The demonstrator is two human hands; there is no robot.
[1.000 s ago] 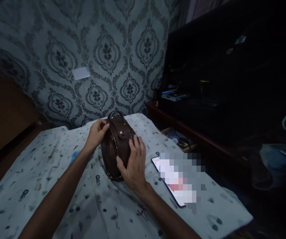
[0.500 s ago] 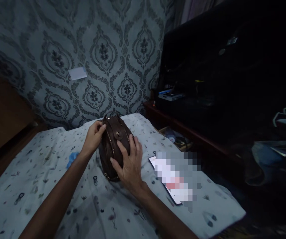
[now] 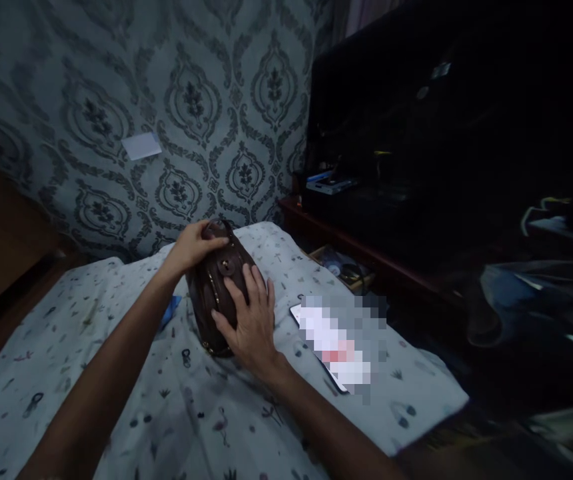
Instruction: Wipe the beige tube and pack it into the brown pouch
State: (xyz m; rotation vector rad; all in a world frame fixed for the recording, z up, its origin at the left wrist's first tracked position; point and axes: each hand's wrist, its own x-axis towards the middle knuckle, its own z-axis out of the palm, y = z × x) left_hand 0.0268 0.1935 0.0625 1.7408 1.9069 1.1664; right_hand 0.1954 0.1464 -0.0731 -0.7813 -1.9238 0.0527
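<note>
Fingers of my left grip (image 3: 194, 245) curl over the top of the small brown bag (image 3: 211, 290), closed on its upper edge. My right grip (image 3: 249, 323) lies open and flat against the bag's near side, fingers spread, not clasping. The bag stands on edge on the printed bedsheet (image 3: 116, 373), with a phone (image 3: 336, 340) lying just beside it on my right.

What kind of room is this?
Probably a bedroom at home: patterned wallpaper, a printed sheet over what looks like a bed, and a dark television on a wooden stand. The left hand grips and the right hand presses a brown handbag.
</note>
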